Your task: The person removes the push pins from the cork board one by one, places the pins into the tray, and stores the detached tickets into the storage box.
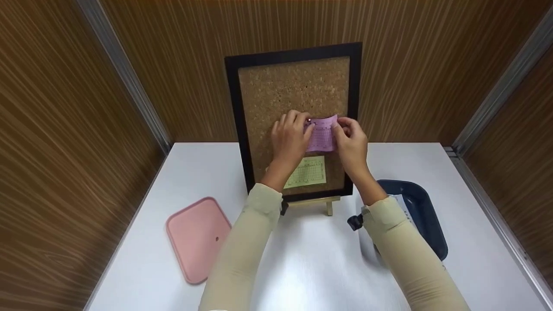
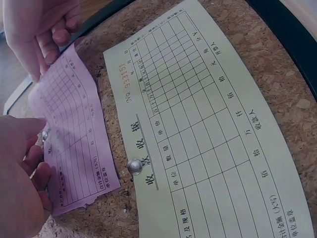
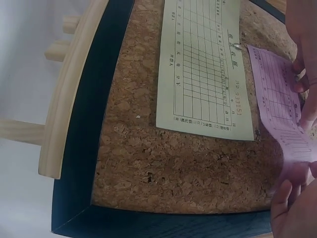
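Note:
A cork board in a black frame leans upright on a small wooden easel. Against it lies a pink receipt slip, creased and bowed out at its right side. My left hand is at the slip's left top, thumb and fingertips pinching around a silver thumbtack. With thumb and fingers, my right hand pinches the slip's upper right edge. Below hangs a pale green receipt slip, held at its top by another silver thumbtack; my left forearm hides part of it in the head view.
On the white table, a pink tray with a small dark spot lies at left. A dark blue tray holding white paper is at right, partly under my right forearm. Wood-grain panels surround the table.

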`<action>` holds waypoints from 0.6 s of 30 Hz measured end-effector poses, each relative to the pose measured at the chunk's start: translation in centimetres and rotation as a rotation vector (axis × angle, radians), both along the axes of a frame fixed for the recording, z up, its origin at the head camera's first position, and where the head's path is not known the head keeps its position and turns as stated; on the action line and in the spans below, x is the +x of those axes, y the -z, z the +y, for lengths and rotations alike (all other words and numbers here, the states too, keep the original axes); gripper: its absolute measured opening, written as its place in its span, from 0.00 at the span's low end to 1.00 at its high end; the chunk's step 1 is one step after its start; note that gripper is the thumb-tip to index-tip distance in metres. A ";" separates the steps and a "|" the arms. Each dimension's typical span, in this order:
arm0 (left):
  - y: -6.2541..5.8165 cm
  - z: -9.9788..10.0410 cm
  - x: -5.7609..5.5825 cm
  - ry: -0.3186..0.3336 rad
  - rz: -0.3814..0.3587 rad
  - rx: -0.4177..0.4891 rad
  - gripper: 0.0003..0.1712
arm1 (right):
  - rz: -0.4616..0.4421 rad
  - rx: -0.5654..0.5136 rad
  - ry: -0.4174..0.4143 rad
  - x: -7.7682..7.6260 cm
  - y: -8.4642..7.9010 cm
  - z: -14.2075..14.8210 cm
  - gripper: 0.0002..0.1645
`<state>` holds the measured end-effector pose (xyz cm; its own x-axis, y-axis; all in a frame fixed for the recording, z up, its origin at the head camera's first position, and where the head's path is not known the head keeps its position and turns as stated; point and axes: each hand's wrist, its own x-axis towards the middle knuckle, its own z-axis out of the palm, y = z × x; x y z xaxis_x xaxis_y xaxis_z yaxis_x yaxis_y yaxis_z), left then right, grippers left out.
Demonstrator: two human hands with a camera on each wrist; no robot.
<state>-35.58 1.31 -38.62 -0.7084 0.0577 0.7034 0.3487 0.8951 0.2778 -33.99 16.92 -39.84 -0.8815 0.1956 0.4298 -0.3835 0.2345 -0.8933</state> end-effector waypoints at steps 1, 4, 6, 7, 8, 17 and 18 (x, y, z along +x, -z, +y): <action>0.0 0.0 0.0 -0.002 0.000 -0.003 0.14 | -0.002 0.006 0.003 0.1 0.0 0.0 0.20; 0.1 0.1 -0.1 -0.004 0.003 -0.010 0.14 | -0.007 0.016 0.008 -0.3 0.4 0.1 0.21; 0.0 0.1 -0.1 -0.005 0.004 -0.014 0.14 | -0.007 0.022 0.005 -0.6 1.0 0.3 0.22; 0.0 0.0 -0.1 -0.006 0.004 -0.016 0.14 | -0.008 0.032 0.005 -0.6 1.1 0.3 0.23; 0.0 0.0 -0.1 -0.008 0.005 -0.017 0.14 | -0.007 0.039 0.002 -0.6 1.2 0.4 0.23; 0.0 0.2 0.3 0.093 -0.033 0.008 0.16 | -0.002 0.078 -0.019 -0.4 1.3 0.5 0.25; 0.0 0.2 0.3 0.098 -0.036 0.019 0.16 | -0.003 0.075 -0.023 -0.4 1.3 0.5 0.25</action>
<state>-35.26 1.50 -38.65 -0.7249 0.1150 0.6792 0.4238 0.8517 0.3082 -34.37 17.40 -41.17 -0.8864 0.1428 0.4403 -0.3873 0.2921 -0.8745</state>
